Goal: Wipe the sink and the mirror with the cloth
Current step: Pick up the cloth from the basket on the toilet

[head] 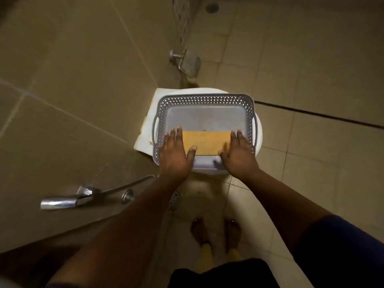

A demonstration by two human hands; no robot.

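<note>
Cloth (pixel 206 142) lies in grey basket (pixel 204 99) atop toilet (pixel 258 134), both hands' fingers (pixel 178 135) straight, flanking it.

Yellow-orange cloth (pixel 207 142) in a grey lattice-walled basket (pixel 205 99); beige tiles (pixel 311 59).

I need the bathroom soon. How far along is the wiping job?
Barely started. Nothing looks wiped; neither sink nor mirror is in view. The folded yellow cloth lies in the grey basket, and the left hand and right hand lie flat at its ends, not gripping. Picking it up and all wiping remain.
</note>
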